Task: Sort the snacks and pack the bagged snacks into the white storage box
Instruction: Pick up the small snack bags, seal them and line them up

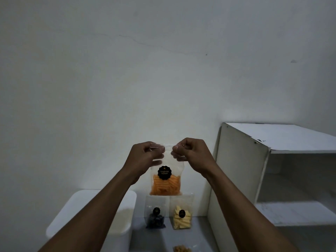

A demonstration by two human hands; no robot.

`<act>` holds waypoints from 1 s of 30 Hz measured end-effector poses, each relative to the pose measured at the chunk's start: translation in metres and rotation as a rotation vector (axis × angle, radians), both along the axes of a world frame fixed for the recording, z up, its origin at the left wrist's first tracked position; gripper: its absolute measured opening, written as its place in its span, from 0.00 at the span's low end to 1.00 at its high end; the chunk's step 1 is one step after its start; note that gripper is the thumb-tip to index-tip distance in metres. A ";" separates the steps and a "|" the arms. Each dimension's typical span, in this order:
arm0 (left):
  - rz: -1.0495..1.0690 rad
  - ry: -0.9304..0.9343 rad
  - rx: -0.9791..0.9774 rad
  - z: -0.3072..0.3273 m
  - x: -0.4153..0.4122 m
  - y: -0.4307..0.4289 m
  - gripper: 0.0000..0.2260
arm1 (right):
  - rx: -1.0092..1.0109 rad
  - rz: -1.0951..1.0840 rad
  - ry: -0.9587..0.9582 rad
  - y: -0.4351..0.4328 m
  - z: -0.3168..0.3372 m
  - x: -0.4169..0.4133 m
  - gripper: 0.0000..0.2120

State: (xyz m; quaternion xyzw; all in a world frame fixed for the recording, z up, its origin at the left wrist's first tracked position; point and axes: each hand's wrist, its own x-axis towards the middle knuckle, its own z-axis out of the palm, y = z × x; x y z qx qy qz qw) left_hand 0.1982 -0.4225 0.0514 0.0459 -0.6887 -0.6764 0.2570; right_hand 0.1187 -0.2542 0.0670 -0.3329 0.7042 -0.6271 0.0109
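I hold a clear bag of orange snack sticks (165,185) with a black round label up in front of the wall. My left hand (145,157) pinches its top left edge and my right hand (190,153) pinches its top right edge. Below it, two more clear bags stand upright against the wall: one with dark snacks (155,218) and one with pale yellow sticks (181,215). The white storage box (125,222) stands at the lower left with its lid on, partly hidden by my left forearm.
A white open shelf unit (241,170) stands to the right, its shelves facing me. Another bag of brownish snacks (181,249) peeks in at the bottom edge. The grey surface (154,239) carries the bags and box.
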 end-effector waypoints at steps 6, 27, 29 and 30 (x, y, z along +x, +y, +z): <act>0.087 0.002 -0.084 0.007 -0.008 -0.007 0.05 | -0.029 0.076 -0.111 0.003 0.001 -0.004 0.04; -0.013 0.028 -0.040 0.007 -0.016 -0.008 0.06 | 0.028 0.029 0.017 -0.013 0.006 -0.023 0.05; 0.038 0.033 -0.101 0.006 -0.019 -0.009 0.05 | 0.013 0.041 -0.009 -0.015 0.003 -0.023 0.06; 0.065 0.040 -0.119 0.005 -0.021 -0.010 0.05 | 0.004 0.058 -0.037 -0.015 0.000 -0.024 0.06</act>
